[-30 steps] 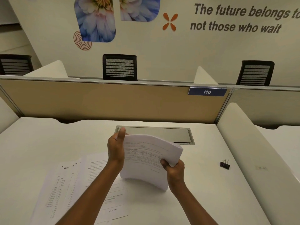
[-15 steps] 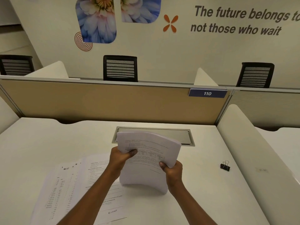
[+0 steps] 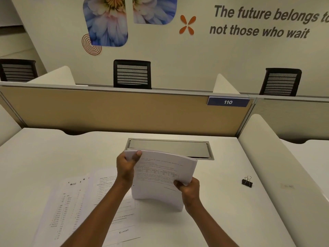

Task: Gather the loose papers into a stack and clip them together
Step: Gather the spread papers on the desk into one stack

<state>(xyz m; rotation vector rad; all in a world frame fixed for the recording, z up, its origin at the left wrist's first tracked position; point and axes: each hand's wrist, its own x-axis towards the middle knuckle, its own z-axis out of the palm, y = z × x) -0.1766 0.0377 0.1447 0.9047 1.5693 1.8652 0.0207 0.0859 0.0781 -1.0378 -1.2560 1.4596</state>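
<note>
Both hands [image 3: 127, 168] | curved white paper stack [image 3: 160, 177] | metal-looped black clip [image 3: 247, 182]

both hands gripping paper stack [image 3: 158, 177], desk [image 3: 53, 157]

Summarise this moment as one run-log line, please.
stack: upright on desk | left hand: top corner | right hand: right edge | binder clip: untouched

Both forearms reached forward; the left hand [image 3: 126, 166] gripped higher, thumb on top, the right hand [image 3: 189, 188] clenched lower.
</note>
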